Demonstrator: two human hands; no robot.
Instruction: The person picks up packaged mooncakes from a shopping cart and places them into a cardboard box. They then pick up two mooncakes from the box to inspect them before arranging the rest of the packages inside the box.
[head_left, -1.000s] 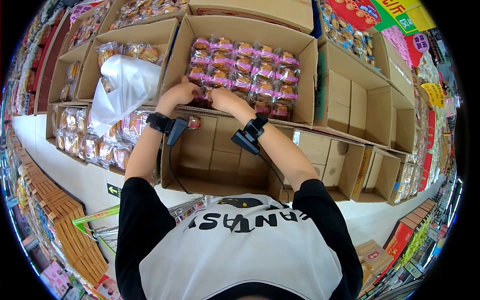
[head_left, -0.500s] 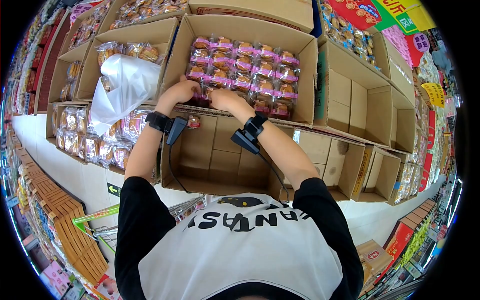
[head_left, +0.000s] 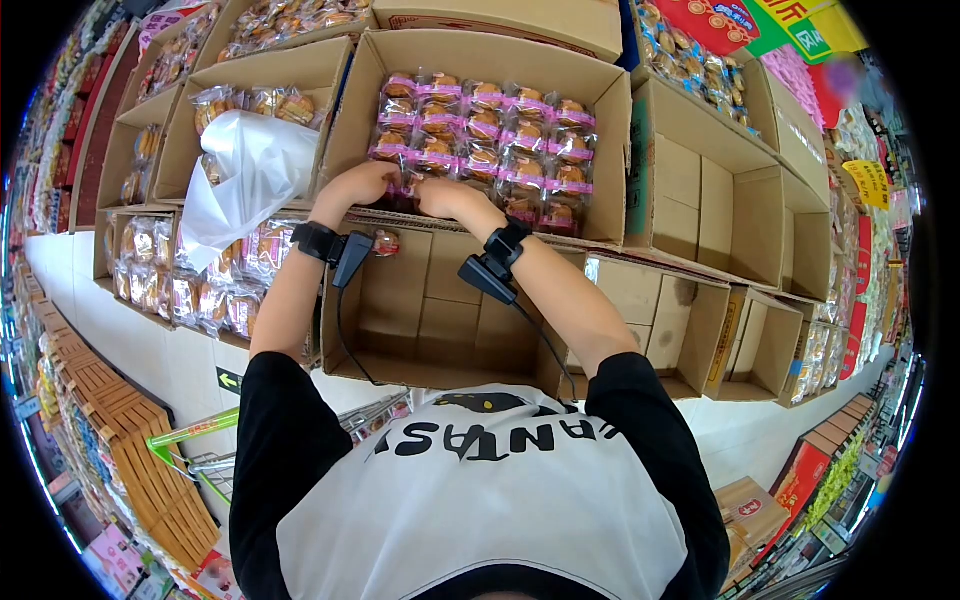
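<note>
Plastic-wrapped cakes with pink bands [head_left: 481, 130] stand in neat rows inside a large cardboard box [head_left: 500, 52]. At the box's near left corner, my left hand [head_left: 358, 186] reaches over the edge, its fingers curled. My right hand [head_left: 449, 199] is close beside it, also curled, against the front row. Both hands close around a wrapped cake [head_left: 405, 187] at that corner; my fingertips are partly hidden.
One small wrapped item [head_left: 385, 243] lies in the open carton [head_left: 440, 345] nearest me. White plastic bags [head_left: 255, 165] drape over packed pastries on the left. More cartons [head_left: 700, 190] stand to the right, and a shopping cart [head_left: 200, 428] is at lower left.
My hands stay at the same corner, with only a very slight shift. The view has moved a little; the rows of cakes look unchanged.
</note>
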